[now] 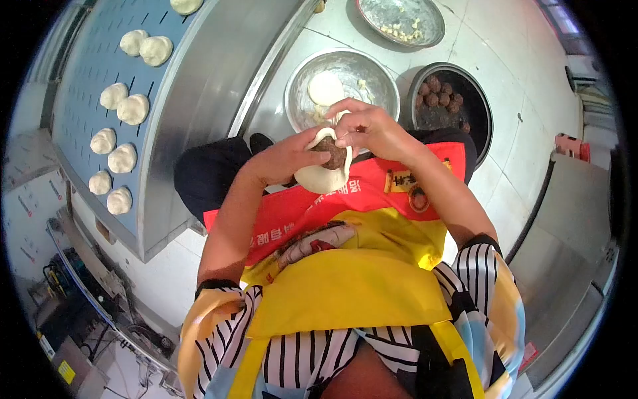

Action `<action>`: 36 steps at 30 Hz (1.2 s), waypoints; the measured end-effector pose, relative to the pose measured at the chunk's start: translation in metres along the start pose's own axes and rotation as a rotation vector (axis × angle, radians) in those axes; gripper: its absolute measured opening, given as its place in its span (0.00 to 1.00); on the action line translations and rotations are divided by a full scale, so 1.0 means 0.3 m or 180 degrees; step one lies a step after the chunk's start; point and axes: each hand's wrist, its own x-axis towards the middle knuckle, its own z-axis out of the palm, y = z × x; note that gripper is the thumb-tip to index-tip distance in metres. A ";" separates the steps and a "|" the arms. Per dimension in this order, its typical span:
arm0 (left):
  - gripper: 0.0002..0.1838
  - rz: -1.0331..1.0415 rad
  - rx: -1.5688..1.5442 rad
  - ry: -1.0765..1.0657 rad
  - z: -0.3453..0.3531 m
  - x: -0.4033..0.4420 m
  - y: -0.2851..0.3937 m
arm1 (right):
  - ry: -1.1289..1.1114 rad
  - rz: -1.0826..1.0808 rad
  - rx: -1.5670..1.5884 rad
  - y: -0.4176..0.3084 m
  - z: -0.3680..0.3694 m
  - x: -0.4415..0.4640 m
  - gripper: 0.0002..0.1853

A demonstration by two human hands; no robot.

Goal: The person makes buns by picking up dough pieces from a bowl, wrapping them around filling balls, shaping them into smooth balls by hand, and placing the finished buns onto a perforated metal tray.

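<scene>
My left hand (292, 158) cups a flat round dough wrapper (319, 179) from the left, its fingers curled round the edge. A ball of dark brown filling (330, 154) rests in the middle of that wrapper, partly under my left thumb. On the far right edge, my right hand (364, 126) pinches the dough rim between thumb and fingers. The rim is raised round the filling, which still shows through the open top. Just beyond my hands, a metal bowl (292, 100) holds a pale dough round (325, 88) and some dough scraps.
A dark round pan (482, 100) at the right holds several brown filling balls (435, 100). Further off stands another metal basin (399, 10) with crumbs. Along the left, a blue slotted conveyor (80, 86) carries several dough buns (133, 110). A steel cabinet (558, 219) stands at the right.
</scene>
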 end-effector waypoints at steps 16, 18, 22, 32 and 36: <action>0.21 0.0281 0.0179 0.0828 -0.011 0.031 -0.051 | 0.0513 -0.0089 -0.0106 0.038 0.042 0.015 0.05; 0.22 0.0394 0.0385 0.0626 -0.034 0.051 -0.077 | 0.0337 -0.0282 -0.0315 0.019 0.031 0.010 0.03; 0.26 0.0212 0.1379 0.0772 -0.034 0.033 -0.007 | 0.0694 -0.0705 -0.0863 0.078 0.031 0.029 0.05; 0.26 0.1147 -0.2505 0.1358 0.094 0.115 -0.204 | 0.1219 0.0817 0.0734 0.040 0.082 0.015 0.07; 0.26 0.0976 -0.2046 0.1260 0.085 0.075 -0.156 | 0.1149 -0.1064 -0.1365 0.050 0.048 0.023 0.08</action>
